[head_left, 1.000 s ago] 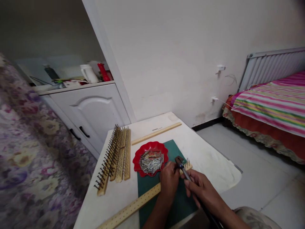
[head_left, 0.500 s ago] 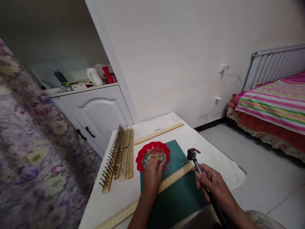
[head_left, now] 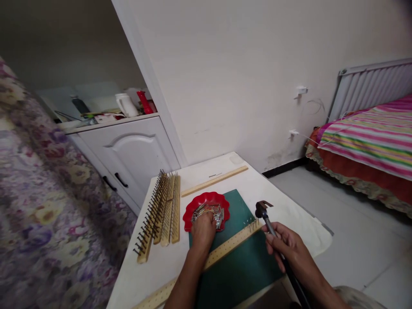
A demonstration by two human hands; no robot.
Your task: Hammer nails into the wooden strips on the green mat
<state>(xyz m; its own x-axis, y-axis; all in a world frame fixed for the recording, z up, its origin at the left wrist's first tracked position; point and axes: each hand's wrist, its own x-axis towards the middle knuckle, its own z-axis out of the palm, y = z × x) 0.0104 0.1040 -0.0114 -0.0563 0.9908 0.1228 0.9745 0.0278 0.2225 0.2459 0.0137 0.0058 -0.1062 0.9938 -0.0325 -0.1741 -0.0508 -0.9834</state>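
My left hand [head_left: 205,229] is down in a red scalloped dish [head_left: 209,196] of loose metal nails [head_left: 220,214]. Its fingers curl together among them, and whatever they grip is hidden. My right hand [head_left: 286,244] is wrapped around the dark handle of a claw hammer [head_left: 264,210], with the head up. Below both hands, a pale wooden strip [head_left: 230,245] dotted with small holes runs diagonally across a green mat [head_left: 236,268]. Several nails [head_left: 252,224] stand in the strip's far right end, close to the hammer head.
Wooden strips full of upright nails [head_left: 157,214] lie at the table's left. Behind the dish are another wooden strip [head_left: 215,181] and a couple of loose nails [head_left: 215,175]. The white table [head_left: 283,214] stands near a cabinet [head_left: 128,150], a floral curtain [head_left: 61,206] and a bed [head_left: 370,137].
My left hand has shifted slightly left in the dish, its fingers curled further in among the nails. My right hand and the hammer have barely moved.
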